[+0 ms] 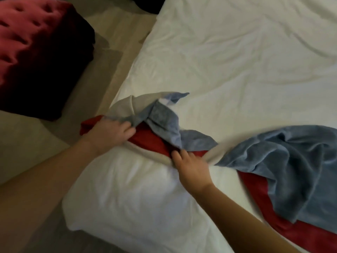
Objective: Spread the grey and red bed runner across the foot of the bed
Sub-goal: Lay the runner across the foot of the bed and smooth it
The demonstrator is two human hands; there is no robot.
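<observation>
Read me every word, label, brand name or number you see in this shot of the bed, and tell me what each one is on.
No text can be read in this view.
The bed runner shows only plain grey-blue and red cloth, with no tag or label in view.
The white bed cover is unprinted.
The red tufted seat bears no lettering.
The picture is slightly blurred, so very fine print could be missed.
</observation>
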